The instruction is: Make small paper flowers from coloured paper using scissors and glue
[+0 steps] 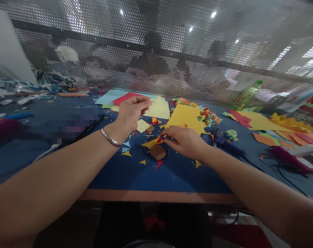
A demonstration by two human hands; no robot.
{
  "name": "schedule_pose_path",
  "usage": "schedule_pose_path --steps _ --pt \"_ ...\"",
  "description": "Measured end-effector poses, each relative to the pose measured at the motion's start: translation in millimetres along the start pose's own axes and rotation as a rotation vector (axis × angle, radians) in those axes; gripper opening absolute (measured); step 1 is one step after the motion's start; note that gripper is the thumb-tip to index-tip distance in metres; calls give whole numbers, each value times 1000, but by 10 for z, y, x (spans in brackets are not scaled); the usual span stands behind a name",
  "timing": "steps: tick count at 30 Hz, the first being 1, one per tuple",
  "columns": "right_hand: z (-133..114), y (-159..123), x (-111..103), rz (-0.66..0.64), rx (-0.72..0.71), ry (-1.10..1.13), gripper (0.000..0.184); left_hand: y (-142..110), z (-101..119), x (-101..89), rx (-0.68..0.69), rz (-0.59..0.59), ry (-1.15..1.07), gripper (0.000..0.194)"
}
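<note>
My left hand (134,109), with a silver bangle at the wrist, is raised over the coloured sheets. Its thumb and fingertips are pinched together; what is between them is too small to make out. Lower down, my right hand (184,139) has curled fingers at a small red and yellow paper piece (159,140), apparently pinched at its edge. Just below that piece lies a round brown disc (158,152). A yellow sheet (186,117) with cut edges lies beyond my right hand. Yellow, red and blue paper scraps (127,153) are scattered around the disc.
Folded paper pieces (209,116) are heaped behind the yellow sheet. A blue glue gun (229,145) and a purple one (294,160) lie right, with cords. A dark-screened device (76,125) lies left. A perforated metal screen (115,69) stands behind the table, people beyond it.
</note>
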State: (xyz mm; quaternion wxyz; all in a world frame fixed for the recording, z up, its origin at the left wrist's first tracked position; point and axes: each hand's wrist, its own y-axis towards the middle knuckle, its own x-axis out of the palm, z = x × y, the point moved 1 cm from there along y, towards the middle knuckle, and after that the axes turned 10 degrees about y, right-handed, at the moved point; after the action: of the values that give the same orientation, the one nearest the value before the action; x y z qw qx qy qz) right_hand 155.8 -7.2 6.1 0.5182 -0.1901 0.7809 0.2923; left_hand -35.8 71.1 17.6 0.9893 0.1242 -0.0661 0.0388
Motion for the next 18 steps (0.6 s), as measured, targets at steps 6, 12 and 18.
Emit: schedule_pose_path --steps 6,12,18 --pt "-39 198 80 5 -37 -79 29 -4 -24 -4 -42 -41 19 13" --pt "126 217 57 228 -48 -7 22 41 -76 -10 0 -22 23 12" --pt "308 222 16 218 23 -43 24 51 -91 -3 -9 -10 44 12"
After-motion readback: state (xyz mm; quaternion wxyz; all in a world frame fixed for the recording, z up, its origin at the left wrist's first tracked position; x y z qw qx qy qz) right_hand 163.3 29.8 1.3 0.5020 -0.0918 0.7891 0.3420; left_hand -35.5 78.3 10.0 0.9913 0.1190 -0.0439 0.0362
